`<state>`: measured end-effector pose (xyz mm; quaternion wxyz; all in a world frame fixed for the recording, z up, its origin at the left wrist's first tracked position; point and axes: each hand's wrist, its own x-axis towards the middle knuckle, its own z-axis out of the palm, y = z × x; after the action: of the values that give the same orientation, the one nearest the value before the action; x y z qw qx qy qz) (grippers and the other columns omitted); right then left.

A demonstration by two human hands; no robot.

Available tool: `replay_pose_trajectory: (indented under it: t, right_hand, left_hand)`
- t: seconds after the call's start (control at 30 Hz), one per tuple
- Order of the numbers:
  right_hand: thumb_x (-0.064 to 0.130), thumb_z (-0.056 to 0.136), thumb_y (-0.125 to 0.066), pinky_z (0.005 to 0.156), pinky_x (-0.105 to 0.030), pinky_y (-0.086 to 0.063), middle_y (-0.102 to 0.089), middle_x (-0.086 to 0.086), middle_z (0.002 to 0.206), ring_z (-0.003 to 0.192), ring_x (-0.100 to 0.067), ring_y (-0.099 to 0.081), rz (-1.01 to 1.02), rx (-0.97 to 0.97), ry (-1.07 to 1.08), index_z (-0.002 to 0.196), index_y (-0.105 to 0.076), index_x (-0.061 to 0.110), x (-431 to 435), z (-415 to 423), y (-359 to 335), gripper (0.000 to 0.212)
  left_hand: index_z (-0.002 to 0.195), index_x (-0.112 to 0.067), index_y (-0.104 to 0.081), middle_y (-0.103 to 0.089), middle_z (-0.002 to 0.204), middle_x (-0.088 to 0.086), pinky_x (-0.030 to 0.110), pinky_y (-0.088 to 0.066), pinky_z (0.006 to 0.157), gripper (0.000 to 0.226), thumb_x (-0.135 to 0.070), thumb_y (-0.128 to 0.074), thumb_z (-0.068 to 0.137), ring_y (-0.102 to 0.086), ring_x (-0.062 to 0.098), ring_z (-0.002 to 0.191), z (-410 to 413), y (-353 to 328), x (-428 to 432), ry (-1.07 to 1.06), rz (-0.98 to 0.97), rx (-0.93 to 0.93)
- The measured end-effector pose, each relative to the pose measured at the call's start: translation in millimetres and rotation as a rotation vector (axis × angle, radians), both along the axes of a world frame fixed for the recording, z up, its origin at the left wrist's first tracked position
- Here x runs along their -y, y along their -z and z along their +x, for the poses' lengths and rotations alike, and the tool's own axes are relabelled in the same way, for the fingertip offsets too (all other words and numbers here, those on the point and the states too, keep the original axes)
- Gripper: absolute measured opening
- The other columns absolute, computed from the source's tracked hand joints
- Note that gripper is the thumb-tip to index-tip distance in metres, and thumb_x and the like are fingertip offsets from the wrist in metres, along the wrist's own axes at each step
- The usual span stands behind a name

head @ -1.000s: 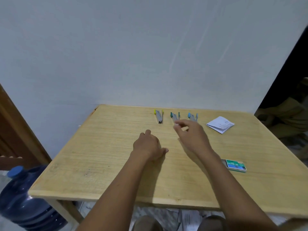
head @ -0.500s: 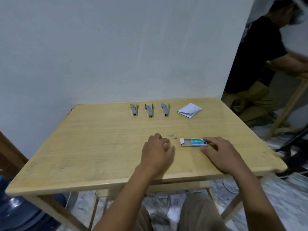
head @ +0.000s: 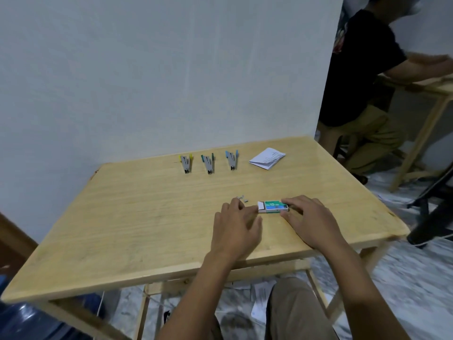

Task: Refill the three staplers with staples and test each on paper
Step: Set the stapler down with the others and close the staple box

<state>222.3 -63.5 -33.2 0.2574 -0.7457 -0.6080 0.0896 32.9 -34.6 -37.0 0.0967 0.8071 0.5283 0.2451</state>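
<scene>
Three small staplers lie opened in a row near the wall: a yellow stapler (head: 186, 163), a green stapler (head: 208, 163) and a blue stapler (head: 232, 160). To their right rests folded white paper (head: 267, 157). A green staple box (head: 273, 206) lies at the table's front, its inner tray slid out to the left. My right hand (head: 310, 220) holds the box's right end between thumb and fingers. My left hand (head: 235, 226) rests on the table with fingertips at the tray's open end. A few loose staple strips (head: 242, 198) lie just behind my left hand.
The wooden table (head: 137, 217) stands against a white wall. Another person (head: 362, 89) sits at a second table to the right. A blue water jug (head: 27, 320) stands on the floor at the lower left. Paper scraps litter the floor under the table.
The view shifted from facing the staplers to the table's front right. My right hand left the staplers and took hold of the staple box; its tray now sticks out and my left hand came beside it.
</scene>
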Motion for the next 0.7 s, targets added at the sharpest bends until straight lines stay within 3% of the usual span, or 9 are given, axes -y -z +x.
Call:
replay_pose_trajectory:
  t: [0.37, 0.53, 0.6, 0.7]
  right_hand:
    - [0.045, 0.096, -0.055, 0.085, -0.030, -0.036, -0.061, 0.016, 0.123, 0.114, -0.010, -0.050, 0.055, -0.013, -0.009, 0.128, -0.060, 0.038, 0, -5, 6, 0.033]
    - [0.048, 0.094, -0.057, 0.090, -0.032, -0.036, -0.055, 0.016, 0.131, 0.117, -0.009, -0.050, 0.078, -0.044, -0.018, 0.131, -0.055, 0.039, 0, -6, 6, 0.038]
    - [0.050, 0.095, -0.054, 0.093, -0.033, -0.036, -0.051, 0.018, 0.136, 0.120, -0.009, -0.048, 0.065, -0.007, -0.033, 0.137, -0.048, 0.041, 0, -7, 7, 0.044]
    - [0.052, 0.098, -0.047, 0.092, -0.031, -0.033, -0.047, 0.021, 0.140, 0.120, -0.009, -0.045, 0.028, 0.054, -0.075, 0.142, -0.043, 0.043, -1, -7, 7, 0.045]
  left_hand:
    - [0.131, -0.041, -0.056, -0.044, 0.108, -0.009, 0.035, -0.038, 0.086, 0.039, -0.044, -0.040, 0.096, -0.040, 0.012, 0.099, -1, 3, -5, 0.062, -0.013, -0.007]
    - [0.115, -0.030, -0.068, -0.054, 0.103, -0.012, 0.028, -0.046, 0.084, 0.028, -0.034, -0.049, 0.095, -0.053, 0.009, 0.103, -3, 0, -19, -0.073, -0.082, 0.494]
    - [0.124, -0.026, -0.063, -0.052, 0.114, -0.008, 0.022, -0.038, 0.085, 0.033, -0.036, -0.052, 0.095, -0.051, 0.012, 0.111, -3, 0, -31, -0.165, -0.060, 0.423]
    - [0.128, -0.018, -0.061, -0.053, 0.125, -0.002, 0.026, -0.030, 0.091, 0.040, -0.039, -0.051, 0.095, -0.049, 0.017, 0.115, 1, 2, -49, -0.093, -0.029, 0.132]
